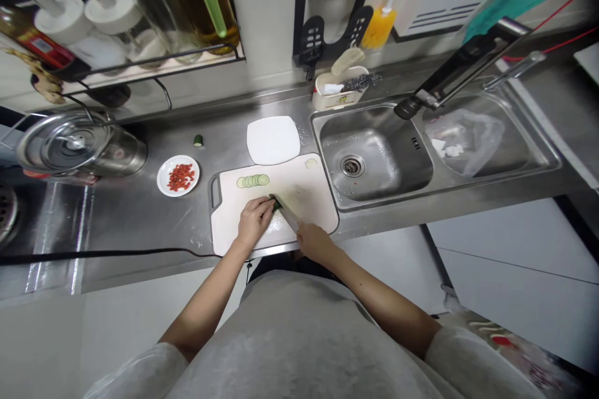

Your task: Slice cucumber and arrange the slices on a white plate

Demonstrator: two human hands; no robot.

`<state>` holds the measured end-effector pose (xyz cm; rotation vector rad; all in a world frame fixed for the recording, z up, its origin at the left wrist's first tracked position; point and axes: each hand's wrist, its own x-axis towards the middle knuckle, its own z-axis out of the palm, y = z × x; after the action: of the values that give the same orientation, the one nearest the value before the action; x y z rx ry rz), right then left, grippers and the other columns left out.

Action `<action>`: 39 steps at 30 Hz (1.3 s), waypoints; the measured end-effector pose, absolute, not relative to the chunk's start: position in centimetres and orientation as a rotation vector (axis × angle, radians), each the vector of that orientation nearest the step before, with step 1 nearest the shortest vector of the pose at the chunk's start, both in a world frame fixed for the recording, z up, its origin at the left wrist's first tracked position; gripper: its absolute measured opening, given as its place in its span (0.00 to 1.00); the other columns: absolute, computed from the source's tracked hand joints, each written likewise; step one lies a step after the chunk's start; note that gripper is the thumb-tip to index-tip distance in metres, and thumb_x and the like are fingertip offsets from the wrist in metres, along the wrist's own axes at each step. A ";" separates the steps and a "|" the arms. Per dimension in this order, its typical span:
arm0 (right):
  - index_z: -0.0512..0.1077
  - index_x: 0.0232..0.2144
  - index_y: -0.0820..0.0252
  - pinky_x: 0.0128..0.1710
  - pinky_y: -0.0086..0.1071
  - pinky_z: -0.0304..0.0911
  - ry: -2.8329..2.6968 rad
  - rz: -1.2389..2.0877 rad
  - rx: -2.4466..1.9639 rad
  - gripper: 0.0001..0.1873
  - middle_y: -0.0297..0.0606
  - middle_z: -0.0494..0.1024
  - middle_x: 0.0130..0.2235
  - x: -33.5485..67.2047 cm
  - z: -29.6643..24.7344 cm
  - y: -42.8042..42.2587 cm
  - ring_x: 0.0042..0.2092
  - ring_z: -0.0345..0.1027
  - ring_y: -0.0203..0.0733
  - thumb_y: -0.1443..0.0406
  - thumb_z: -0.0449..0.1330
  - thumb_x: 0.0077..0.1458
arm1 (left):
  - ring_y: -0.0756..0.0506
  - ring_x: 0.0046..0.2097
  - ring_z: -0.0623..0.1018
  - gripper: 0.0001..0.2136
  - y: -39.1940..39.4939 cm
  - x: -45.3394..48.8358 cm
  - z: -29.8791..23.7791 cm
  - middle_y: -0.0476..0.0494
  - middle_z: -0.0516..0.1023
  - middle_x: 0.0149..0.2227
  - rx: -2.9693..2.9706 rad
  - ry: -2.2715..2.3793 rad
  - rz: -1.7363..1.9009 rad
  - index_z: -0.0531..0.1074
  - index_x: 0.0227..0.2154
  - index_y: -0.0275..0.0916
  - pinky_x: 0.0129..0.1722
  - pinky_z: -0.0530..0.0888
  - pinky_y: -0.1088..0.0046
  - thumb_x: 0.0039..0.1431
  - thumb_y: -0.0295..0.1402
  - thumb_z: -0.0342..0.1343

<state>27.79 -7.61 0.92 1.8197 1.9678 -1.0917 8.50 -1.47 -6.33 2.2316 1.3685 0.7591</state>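
Observation:
My right hand (312,240) is closed around the handle of a knife (288,214), its blade pointing up and left over the cutting board (229,224). Against the blade lies a dark green piece of cucumber (276,204), partly covered by the fingers of my left hand (253,219), which are curled on it. A row of overlapping cucumber slices (253,181) rests on the board above my left hand. One pale slice (311,164) lies near the board's upper right corner. Just beyond the board is a white square plate (273,140).
Left of the board stand a small plate (161,183) of chopped red pieces, a cucumber end (198,140) and a steel pot (116,153). A sink (374,137) adjoins the board's right side. Bottles fill the rack (187,61) above. A black cable (116,254) runs along the counter.

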 end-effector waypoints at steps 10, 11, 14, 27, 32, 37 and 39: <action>0.67 0.47 0.67 0.41 0.29 0.59 1.941 -1.093 1.923 0.16 0.48 0.77 0.41 27.6 -0.2 -8.6 0.44 0.72 0.43 0.67 0.44 0.64 | 0.45 0.45 0.76 0.11 -1.7 8.7 -5.9 0.42 0.78 0.43 2.241 1.378 0.785 0.76 0.43 0.42 0.47 0.74 0.64 0.63 0.34 0.51; 0.67 0.47 0.67 0.40 0.29 0.59 1.944 -1.089 1.925 0.16 0.48 0.77 0.41 27.7 -0.3 -8.6 0.44 0.72 0.43 0.67 0.44 0.64 | 0.45 0.45 0.76 0.11 -1.8 8.7 -5.9 0.42 0.78 0.43 2.243 1.379 0.800 0.76 0.43 0.42 0.47 0.74 0.64 0.63 0.34 0.50; 0.69 0.45 0.67 0.39 0.29 0.58 1.929 -1.099 1.935 0.16 0.48 0.78 0.40 28.2 -0.4 -8.5 0.44 0.71 0.43 0.66 0.44 0.64 | 0.45 0.45 0.76 0.11 -2.0 8.9 -5.8 0.42 0.78 0.43 2.245 1.385 0.815 0.76 0.43 0.42 0.47 0.74 0.64 0.63 0.34 0.50; 0.68 0.51 0.56 0.35 0.31 0.56 2.003 -0.607 2.163 0.19 0.41 0.78 0.42 31.6 1.6 -7.7 0.41 0.72 0.43 0.56 0.48 0.63 | 0.45 0.48 0.76 0.13 -1.9 8.9 -5.6 0.46 0.78 0.45 2.085 1.495 0.753 0.73 0.47 0.43 0.50 0.73 0.65 0.64 0.37 0.48; 0.66 0.55 0.57 0.40 0.31 0.56 2.081 -0.378 2.176 0.22 0.42 0.77 0.42 32.4 1.0 -7.6 0.43 0.71 0.45 0.58 0.54 0.60 | 0.44 0.51 0.74 0.15 -1.0 9.6 -4.5 0.44 0.76 0.49 1.926 1.638 0.851 0.72 0.50 0.43 0.53 0.71 0.65 0.64 0.38 0.47; 0.66 0.55 0.59 0.39 0.32 0.56 2.206 -0.241 2.123 0.23 0.41 0.77 0.40 32.5 0.8 -7.7 0.41 0.70 0.44 0.59 0.55 0.60 | 0.43 0.54 0.70 0.17 1.4 11.4 -2.8 0.42 0.73 0.52 2.010 1.524 0.751 0.71 0.52 0.42 0.56 0.67 0.62 0.63 0.38 0.48; 0.66 0.55 0.60 0.39 0.32 0.56 2.267 -0.191 2.081 0.22 0.41 0.77 0.39 32.7 0.9 -7.7 0.40 0.70 0.43 0.60 0.55 0.60 | 0.41 0.56 0.68 0.16 2.2 12.0 -2.4 0.41 0.71 0.53 2.078 1.495 0.663 0.72 0.51 0.43 0.57 0.64 0.59 0.62 0.37 0.49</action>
<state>32.68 -7.71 0.91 2.0809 2.2666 -0.1908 12.05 2.22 -2.37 2.0778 1.4951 0.6626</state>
